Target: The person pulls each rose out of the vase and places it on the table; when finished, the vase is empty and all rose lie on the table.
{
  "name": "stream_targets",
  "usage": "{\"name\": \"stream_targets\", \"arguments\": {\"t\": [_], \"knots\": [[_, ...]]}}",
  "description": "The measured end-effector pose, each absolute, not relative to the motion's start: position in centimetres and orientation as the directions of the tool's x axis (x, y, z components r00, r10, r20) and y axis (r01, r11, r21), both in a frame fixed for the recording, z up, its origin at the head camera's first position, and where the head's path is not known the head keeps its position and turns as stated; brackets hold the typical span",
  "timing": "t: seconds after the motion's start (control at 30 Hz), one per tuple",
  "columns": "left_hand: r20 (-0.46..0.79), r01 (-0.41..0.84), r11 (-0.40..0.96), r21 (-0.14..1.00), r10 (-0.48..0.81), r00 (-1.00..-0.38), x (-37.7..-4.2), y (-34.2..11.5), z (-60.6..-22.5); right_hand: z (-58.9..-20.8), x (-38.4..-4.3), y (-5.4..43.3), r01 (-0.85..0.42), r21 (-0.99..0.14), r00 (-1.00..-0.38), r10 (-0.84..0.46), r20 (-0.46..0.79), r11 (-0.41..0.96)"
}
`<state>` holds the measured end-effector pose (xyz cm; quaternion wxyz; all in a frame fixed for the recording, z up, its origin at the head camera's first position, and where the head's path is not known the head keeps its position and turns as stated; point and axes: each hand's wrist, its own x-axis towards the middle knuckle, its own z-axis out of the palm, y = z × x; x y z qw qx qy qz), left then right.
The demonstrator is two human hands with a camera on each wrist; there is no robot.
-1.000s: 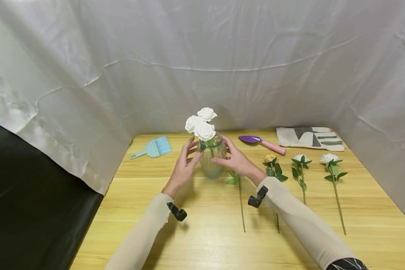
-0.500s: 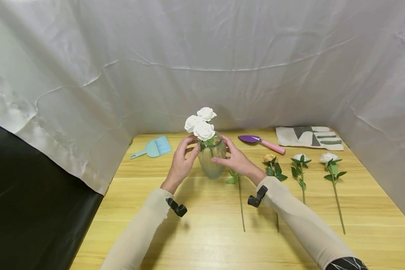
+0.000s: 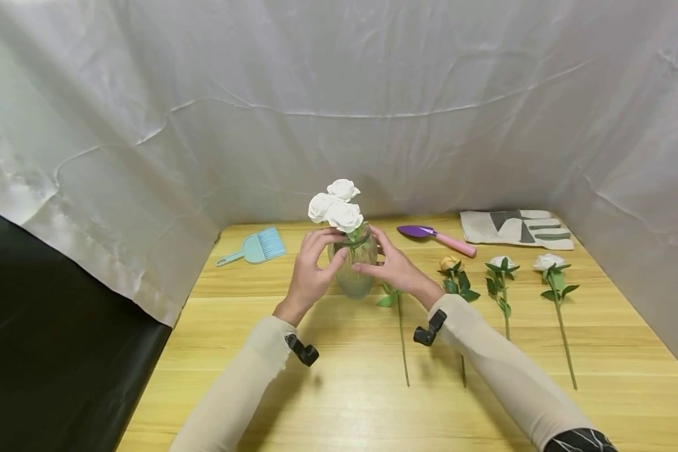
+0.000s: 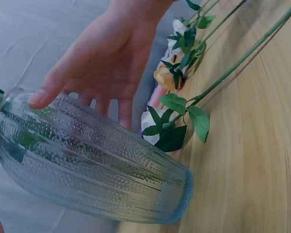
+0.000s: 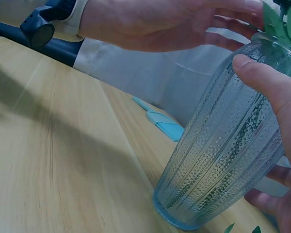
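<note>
A clear ribbed glass vase (image 3: pixel 355 279) stands upright on the wooden table, with three white roses (image 3: pixel 344 216) in it. My right hand (image 3: pixel 398 269) holds the vase's right side, its thumb on the front; in the right wrist view the thumb (image 5: pixel 266 77) lies just below the neck. At the vase's left, my left hand (image 3: pixel 307 273) reaches to the rim beneath the rose heads. Its fingers look mostly straight in the right wrist view, partly hidden behind the neck and leaves. Whether they touch the stems, I cannot tell.
Right of the vase lie several loose roses: one stem (image 3: pixel 402 339) partly under my right hand, a yellow rose (image 3: pixel 452 263), and two white ones. Behind them are a purple-bladed trowel (image 3: pixel 436 236) and a work glove (image 3: pixel 514 227). A blue dustpan and brush (image 3: pixel 260 247) lies left.
My left hand has shifted right, its fingers now reaching across the vase's rim. The front white rose has moved slightly right. My right hand has stayed on the vase.
</note>
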<state>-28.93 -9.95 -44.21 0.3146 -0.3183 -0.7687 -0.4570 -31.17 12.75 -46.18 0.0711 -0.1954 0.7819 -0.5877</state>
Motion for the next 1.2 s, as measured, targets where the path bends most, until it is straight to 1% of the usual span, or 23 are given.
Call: {"name": "stream_targets", "arguments": {"t": [0.1,0.23,0.33,0.43,0.57,0.8,0.97,1.1,1.2], "knots": [[0.759,0.772,0.439,0.459,0.258,-0.598,-29.0,-9.5,-43.8,-46.1,-31.1,12.8,-0.233,-0.943,-0.912,-0.391,0.126,0.238],[0.720,0.744,0.496,0.447,0.293,-0.628,-29.1,-8.8,-43.3,-46.1,-31.0,12.9,-0.241,-0.934,-0.911,-0.392,0.124,0.265],[0.700,0.723,0.512,0.463,0.289,-0.653,-29.1,-8.4,-42.9,-46.1,-31.0,12.9,-0.241,-0.932,-0.911,-0.393,0.122,0.270],[0.695,0.713,0.515,0.476,0.277,-0.664,-29.1,-8.2,-42.7,-46.1,-30.9,12.9,-0.243,-0.935,-0.910,-0.396,0.127,0.258],[0.725,0.728,0.493,0.477,0.248,-0.643,-29.2,-8.2,-42.2,-46.2,-30.9,12.9,-0.244,-0.939,-0.909,-0.395,0.135,0.241],[0.802,0.797,0.341,0.498,0.168,-0.573,-29.1,-9.1,-39.9,-46.1,-31.0,12.8,-0.230,-0.943,-0.913,-0.389,0.124,0.241],[0.842,0.835,0.237,0.497,0.102,-0.530,-28.8,-10.0,-37.3,-46.1,-31.1,12.8,-0.228,-0.945,-0.912,-0.392,0.123,0.235],[0.852,0.846,0.106,0.522,-0.020,-0.523,-28.2,-10.9,-34.8,-46.0,-30.9,12.7,-0.231,-0.943,-0.912,-0.390,0.125,0.237],[0.853,0.859,0.026,0.511,-0.141,-0.503,-27.8,-12.0,-33.2,-46.0,-30.9,12.7,-0.232,-0.942,-0.913,-0.389,0.125,0.241]]}}
